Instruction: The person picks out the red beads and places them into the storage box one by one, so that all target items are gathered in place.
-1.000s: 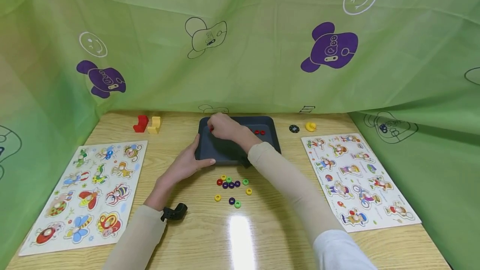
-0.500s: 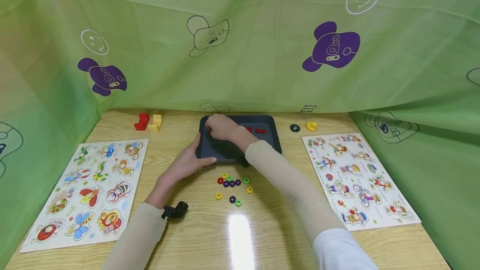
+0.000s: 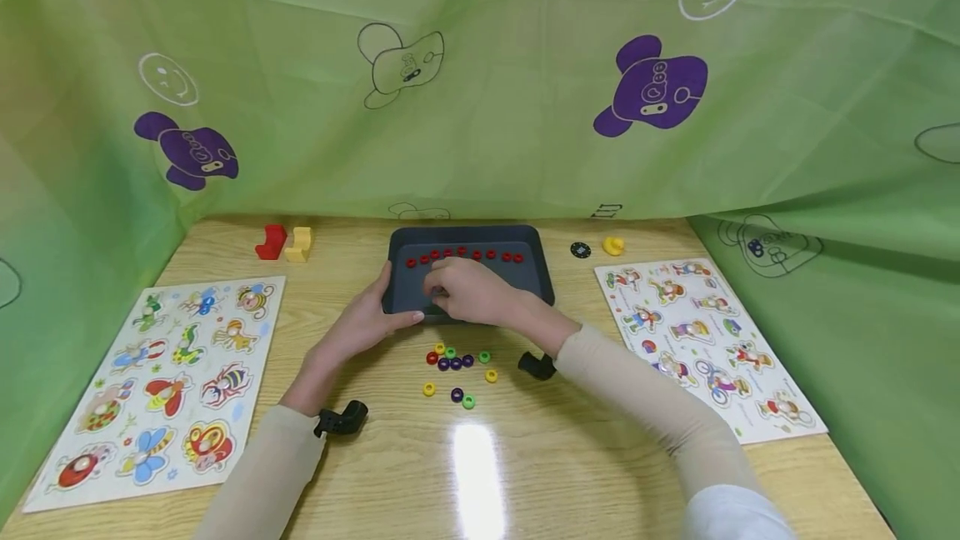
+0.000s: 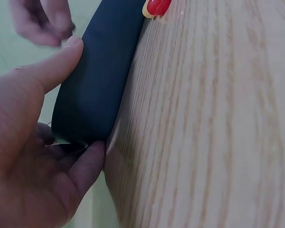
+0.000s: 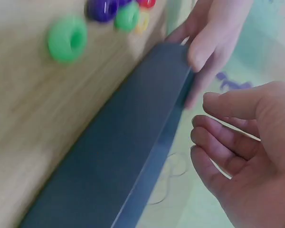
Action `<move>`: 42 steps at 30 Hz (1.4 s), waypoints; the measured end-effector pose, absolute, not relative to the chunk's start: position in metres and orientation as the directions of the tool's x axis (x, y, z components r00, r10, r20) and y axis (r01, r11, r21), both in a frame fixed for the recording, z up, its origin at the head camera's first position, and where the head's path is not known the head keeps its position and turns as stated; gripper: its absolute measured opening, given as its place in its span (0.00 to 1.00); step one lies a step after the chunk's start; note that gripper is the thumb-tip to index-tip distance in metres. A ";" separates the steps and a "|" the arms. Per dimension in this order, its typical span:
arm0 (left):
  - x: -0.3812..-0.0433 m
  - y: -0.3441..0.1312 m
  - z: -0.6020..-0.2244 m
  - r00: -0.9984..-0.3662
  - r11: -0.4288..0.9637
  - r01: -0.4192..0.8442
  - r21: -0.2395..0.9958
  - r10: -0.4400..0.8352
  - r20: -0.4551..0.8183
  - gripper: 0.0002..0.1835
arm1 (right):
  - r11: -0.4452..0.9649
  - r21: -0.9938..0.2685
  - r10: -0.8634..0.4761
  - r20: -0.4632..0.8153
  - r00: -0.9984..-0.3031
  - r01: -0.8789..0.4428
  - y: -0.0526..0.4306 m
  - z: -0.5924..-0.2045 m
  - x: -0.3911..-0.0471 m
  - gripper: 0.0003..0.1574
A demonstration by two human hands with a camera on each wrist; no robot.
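My left hand grips the front left corner of a dark tray, thumb on the rim and fingers around the side. Several red beads form a slightly uneven row across the back of the tray. Over the front part of the tray is my right hand, fingers loosely bent. Its thumb and fingertips stand apart in the right wrist view, with nothing between them. On the table before the tray lie loose ring-shaped beads: purple, yellow, green and one red.
Picture puzzle boards lie left and right. A red block and a yellow block stand at the back left. A black chip and a yellow duck sit back right, before a green curtain.
My right hand has drawn back from the tray's far left corner toward its front, uncovering the row of red beads, one of them at that corner. The left hand keeps its grip.
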State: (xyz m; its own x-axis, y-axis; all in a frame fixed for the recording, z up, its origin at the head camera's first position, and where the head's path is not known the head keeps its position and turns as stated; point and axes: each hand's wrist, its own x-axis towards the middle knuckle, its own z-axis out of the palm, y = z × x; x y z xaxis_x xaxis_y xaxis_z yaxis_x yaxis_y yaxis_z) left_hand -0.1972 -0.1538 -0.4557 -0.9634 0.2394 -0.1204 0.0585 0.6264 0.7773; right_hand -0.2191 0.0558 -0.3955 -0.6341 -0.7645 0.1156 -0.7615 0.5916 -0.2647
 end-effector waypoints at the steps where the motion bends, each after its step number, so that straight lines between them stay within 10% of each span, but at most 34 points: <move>1: -0.197 -0.154 -0.456 -0.964 0.628 0.056 0.776 0.235 -0.120 0.59 | 0.579 -0.254 -0.774 0.127 -0.620 -0.775 0.057 -0.394 -0.213 0.08; 11: -0.197 -0.157 -0.451 -0.970 0.665 0.048 0.746 0.210 -0.124 0.61 | 0.439 -0.088 -0.892 0.077 -0.445 -0.894 0.051 -0.411 -0.164 0.07; 24: -0.198 -0.156 -0.457 -0.969 0.661 0.045 0.749 0.210 -0.127 0.60 | 0.429 -0.008 -0.903 -0.041 -0.429 -0.903 0.042 -0.424 -0.160 0.08; 42: -0.198 -0.154 -0.457 -0.967 0.650 0.032 0.759 0.213 -0.142 0.62 | 0.559 -0.339 -0.786 0.074 -0.614 -0.757 0.065 -0.390 -0.207 0.09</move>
State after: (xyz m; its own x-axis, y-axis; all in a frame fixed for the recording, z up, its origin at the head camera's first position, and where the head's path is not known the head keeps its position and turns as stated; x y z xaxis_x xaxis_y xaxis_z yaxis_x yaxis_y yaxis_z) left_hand -0.1982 -0.1545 -0.4565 -0.9665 0.2135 -0.1425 0.0317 0.6503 0.7590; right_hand -0.2074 0.0654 -0.3900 -0.6141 -0.7857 0.0743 -0.7566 0.5593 -0.3388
